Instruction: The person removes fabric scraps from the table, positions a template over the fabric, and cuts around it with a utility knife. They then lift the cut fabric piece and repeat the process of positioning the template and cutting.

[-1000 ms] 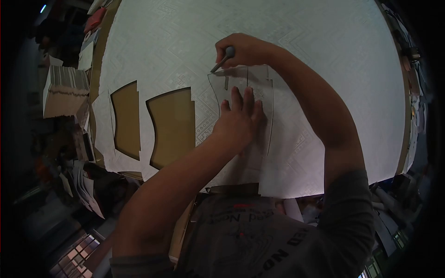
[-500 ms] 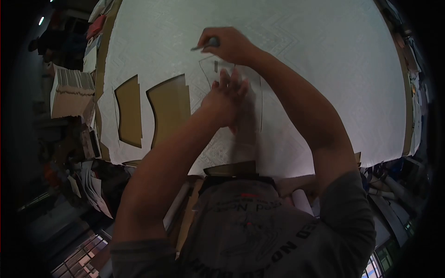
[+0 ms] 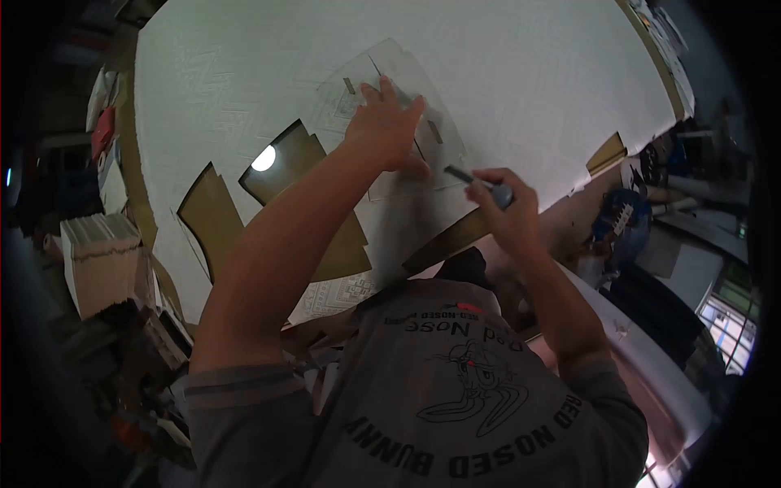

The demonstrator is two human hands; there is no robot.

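1. The right hand (image 3: 498,199) has come from the far edge of the clear curved plastic template (image 3: 390,122) to its near corner, fingers closed around a grey-handled cutting knife (image 3: 480,184).
2. The left hand (image 3: 386,130) still lies flat and open on the template, pressing it to the white embossed sheet (image 3: 529,73).
3. Left of this hand, brown cardboard (image 3: 211,220) shows through cut-out holes.

knife (image 3: 470,177) tip too small to tell.

Brown table (image 3: 210,218) under white patterned sheet (image 3: 529,65)
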